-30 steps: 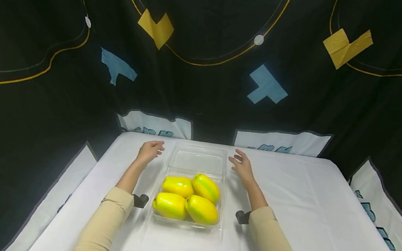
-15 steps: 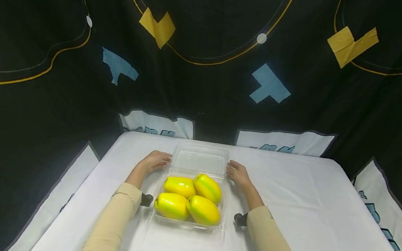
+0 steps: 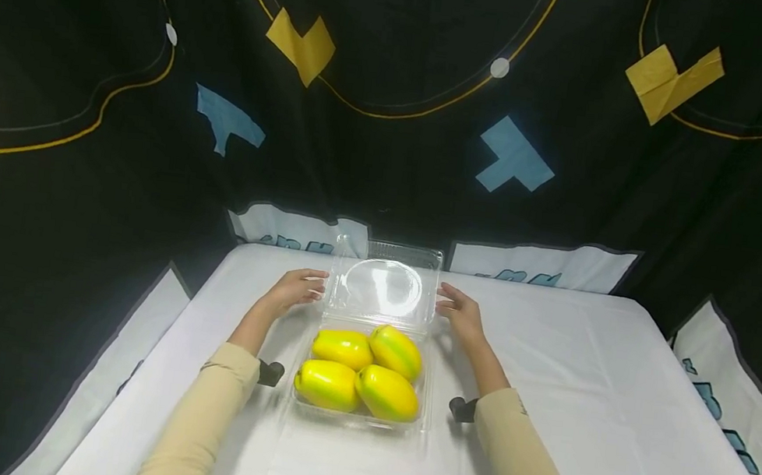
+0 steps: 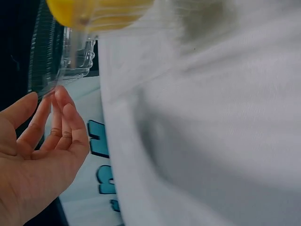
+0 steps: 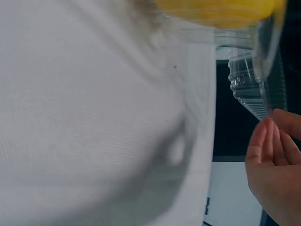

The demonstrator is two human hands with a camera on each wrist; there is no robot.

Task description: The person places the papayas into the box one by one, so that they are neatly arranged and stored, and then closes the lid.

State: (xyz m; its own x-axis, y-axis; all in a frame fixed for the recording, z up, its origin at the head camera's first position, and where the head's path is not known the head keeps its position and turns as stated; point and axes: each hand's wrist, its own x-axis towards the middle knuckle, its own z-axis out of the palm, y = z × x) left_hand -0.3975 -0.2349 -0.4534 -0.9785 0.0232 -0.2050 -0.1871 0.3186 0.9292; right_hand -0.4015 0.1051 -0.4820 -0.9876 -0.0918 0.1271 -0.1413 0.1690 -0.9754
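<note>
A clear plastic clamshell box [image 3: 356,421] stands on the white table, holding several oblong yellow fruits with green streaks [image 3: 387,393]. Its hinged lid [image 3: 354,285] is tilted up at the far side. My left hand [image 3: 294,290] pinches the lid's left edge; in the left wrist view, thumb and fingertips [image 4: 60,94] meet at the lid's corner. At the opposite edge my right hand [image 3: 461,313] pinches the lid between thumb and fingers, as the right wrist view shows, where the fingers [image 5: 267,136] are bent at the rim.
The white-covered table [image 3: 544,413] reaches out on both sides of the box. Behind it hangs a black curtain [image 3: 389,168] with yellow and blue patches. A dark wrist mount [image 3: 270,373] shows at the left cuff, another mount [image 3: 462,410] at the right.
Both hands have come in from beside the lid to its edges. The lid, lying back flat earlier, has risen on its hinge. The fruits stay in place.
</note>
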